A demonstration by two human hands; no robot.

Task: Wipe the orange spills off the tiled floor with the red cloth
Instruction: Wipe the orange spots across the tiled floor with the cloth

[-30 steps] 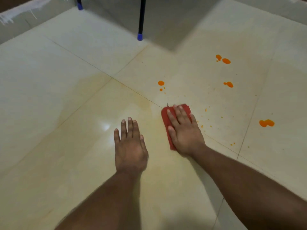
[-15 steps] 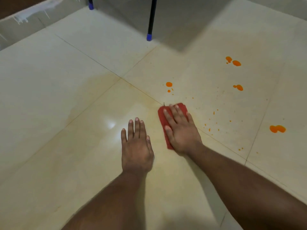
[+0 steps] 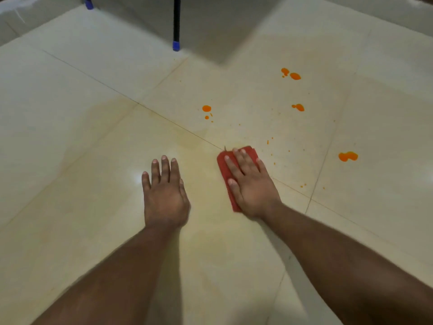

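Right hand (image 3: 251, 184) spread flat on red cloth (image 3: 225, 170) at frame centre, left hand (image 3: 165, 195) spread on tiled floor (image 3: 70, 160), orange spills (image 3: 348, 156) right and above.

A cream tiled floor (image 3: 82, 160) is seen, crossed by thin dark grout lines and tinged with a faint yellowish smear around the middle. Bright orange spills (image 3: 348, 156) are scattered over it as blobs with fine orange specks between them. A red cloth (image 3: 226, 170) is shown in plain, unpatterned colour. Black legs (image 3: 176, 19) tipped with blue caps (image 3: 176, 45) are visible at the top, beside a grey shadow.
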